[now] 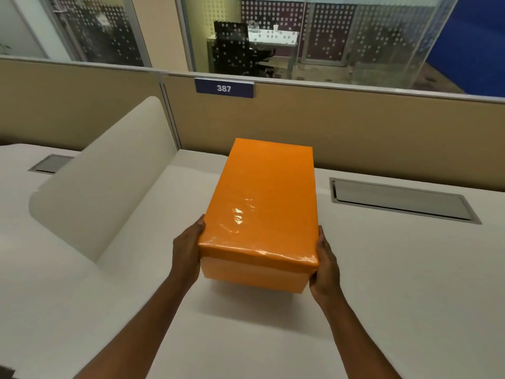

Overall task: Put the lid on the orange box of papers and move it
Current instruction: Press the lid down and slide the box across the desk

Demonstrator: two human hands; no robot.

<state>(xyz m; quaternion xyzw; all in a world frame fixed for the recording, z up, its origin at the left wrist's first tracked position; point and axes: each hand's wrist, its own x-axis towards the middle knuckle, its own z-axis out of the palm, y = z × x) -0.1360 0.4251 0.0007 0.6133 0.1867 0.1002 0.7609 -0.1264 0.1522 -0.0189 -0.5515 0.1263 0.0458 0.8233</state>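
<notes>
The orange box (251, 277) sits in the middle of the white desk (382, 269) with its glossy orange lid (265, 198) closed over it, so the papers are hidden. My left hand (187, 251) presses against the box's near left side. On the near right side my right hand (326, 265) grips the same box. The near end of the box looks slightly raised, with a shadow beneath it.
A curved white divider panel (109, 187) stands to the left of the box. A grey cable hatch (401, 199) lies in the desk to the right, another hatch (50, 163) at far left. A tan partition wall (355, 127) with a "387" sign (224, 88) closes the back.
</notes>
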